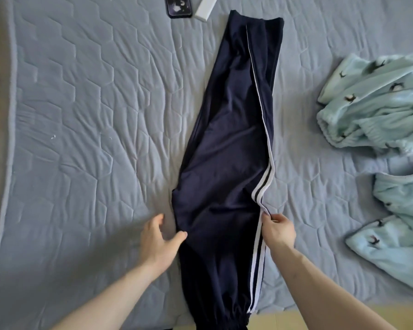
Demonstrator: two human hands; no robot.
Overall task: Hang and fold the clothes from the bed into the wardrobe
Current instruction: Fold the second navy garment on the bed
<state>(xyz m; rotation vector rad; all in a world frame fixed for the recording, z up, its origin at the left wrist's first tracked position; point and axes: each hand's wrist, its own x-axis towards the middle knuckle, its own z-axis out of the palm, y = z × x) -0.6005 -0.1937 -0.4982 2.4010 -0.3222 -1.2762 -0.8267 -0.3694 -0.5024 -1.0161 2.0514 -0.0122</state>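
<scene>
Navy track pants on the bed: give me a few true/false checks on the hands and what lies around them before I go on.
1. The right hand pinches the striped edge of the navy track pants. True.
2. The left hand grips a hanger. False: it is open, thumb touching the pants' left edge.
3. The pants are folded into a square. False: they lie stretched out lengthwise.
4. Light blue fleece clothes lie right of the pants. True.
5. A phone lies on the quilted bed cover. True.
</scene>
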